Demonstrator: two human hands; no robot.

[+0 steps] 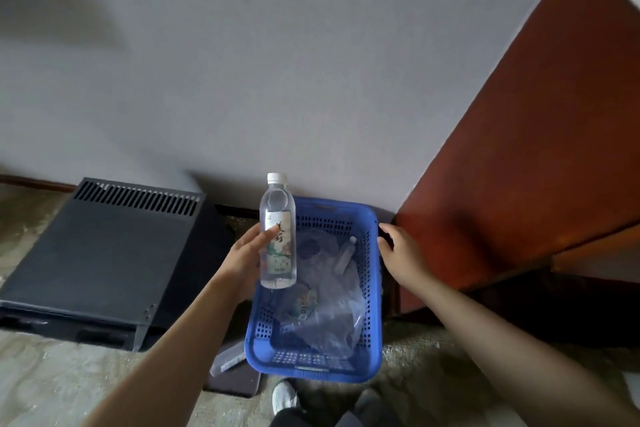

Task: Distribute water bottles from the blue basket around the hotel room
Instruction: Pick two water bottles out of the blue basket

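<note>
The left hand (247, 250) holds a water bottle (278, 231) upright above the left edge of the blue basket (375, 291). Its fingers wrap round the labelled middle of the bottle from behind, with the thumb lying across the label's left side. The bottle is clear, full or nearly so, with a white cap (276, 178) at the top and a pale printed label.

The right hand (398, 248) is at the basket's far right corner, fingers curled over the rim there and gripping it.

The basket is a perforated plastic crate sitting on the floor against a grey wall (277, 62). Inside it lies crumpled clear plastic wrap (332, 319), and at least one more bottle (344, 253) rests slanted near the far right side, cap pointing up toward the rim. A labelled bottle seems to lie under the wrap near the middle, though the plastic blurs it.

Left of the basket stands a low black metal box (100, 260) with a row of vent slots along its far edge. A reddish-brown wooden panel (536, 132) rises at the right, beside the basket. At the bottom of the view, a white shoe (284, 397) shows just in front of the basket's near edge, on worn patterned carpet (69, 374). A flat dark item (235, 381) lies partly under the basket's near left corner.
</note>
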